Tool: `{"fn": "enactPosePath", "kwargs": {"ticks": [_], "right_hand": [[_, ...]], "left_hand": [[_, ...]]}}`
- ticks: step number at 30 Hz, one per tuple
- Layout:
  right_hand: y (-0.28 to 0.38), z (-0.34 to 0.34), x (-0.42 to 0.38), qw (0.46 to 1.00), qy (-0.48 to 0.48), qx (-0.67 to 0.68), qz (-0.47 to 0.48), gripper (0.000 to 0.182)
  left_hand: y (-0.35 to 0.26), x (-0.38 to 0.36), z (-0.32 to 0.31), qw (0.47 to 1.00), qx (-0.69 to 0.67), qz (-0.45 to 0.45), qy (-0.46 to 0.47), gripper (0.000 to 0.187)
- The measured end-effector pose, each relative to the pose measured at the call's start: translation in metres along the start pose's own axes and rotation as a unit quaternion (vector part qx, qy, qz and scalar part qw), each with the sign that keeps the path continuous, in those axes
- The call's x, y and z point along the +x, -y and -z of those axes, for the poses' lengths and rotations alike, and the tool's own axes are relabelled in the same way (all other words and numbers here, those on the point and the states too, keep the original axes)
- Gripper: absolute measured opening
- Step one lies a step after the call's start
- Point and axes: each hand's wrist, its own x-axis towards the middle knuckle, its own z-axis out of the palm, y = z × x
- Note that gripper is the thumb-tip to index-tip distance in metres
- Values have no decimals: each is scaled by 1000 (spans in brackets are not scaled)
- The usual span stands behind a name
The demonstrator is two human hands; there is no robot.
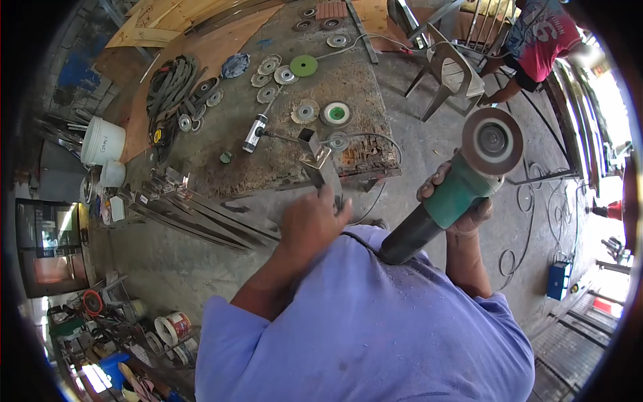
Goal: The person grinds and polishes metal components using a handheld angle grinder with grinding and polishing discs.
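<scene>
My right hand (474, 220) is closed around the green body of an angle grinder (459, 191). The grinder's round disc (510, 144) faces up, and its dark handle end rests against my shirt, with a black cord running left from it. My left hand (307, 224) has its fingers round the near end of a short square metal tube (327, 175), which points away toward the workbench (268, 161). The far end of the tube shows a shiny bright edge. The disc and the tube are apart.
Several grinding and flap discs (305, 112), a green disc (304, 65), a silver power tool (254, 132) and a coiled cable lie on the bench. Long metal bars (214, 224) and white buckets (104, 139) stand left. A co-worker (546, 40) is by a plastic chair (450, 70); cables trail right.
</scene>
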Motion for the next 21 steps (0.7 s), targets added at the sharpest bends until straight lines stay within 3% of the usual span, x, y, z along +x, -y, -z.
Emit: {"fn": "enactPosePath", "kwargs": {"ticks": [6, 9, 12, 13, 16, 19, 21], "right_hand": [[5, 1, -4, 1000, 11, 13, 6, 101], [-2, -7, 2, 998, 32, 48, 18, 103], [-15, -20, 10, 999, 33, -3, 20, 106], [-19, -27, 12, 999, 32, -23, 13, 107], [-21, -41, 15, 992, 37, -117, -39, 107], [-20, -53, 6, 957, 40, -276, -79, 107], [-35, -51, -2, 973, 45, -189, -128, 107]], "left_hand": [[-18, -31, 29, 957, -257, -17, 131, 47], [-23, -20, 30, 895, -407, -76, 167, 61], [-45, -4, 29, 849, -465, -134, 214, 72], [-53, 3, 31, 825, -493, -106, 254, 81], [-48, 5, 23, 821, -512, -148, 204, 82], [-27, -10, 43, 829, -488, -93, 257, 85], [-18, -18, 59, 854, -422, -47, 301, 84]]}}
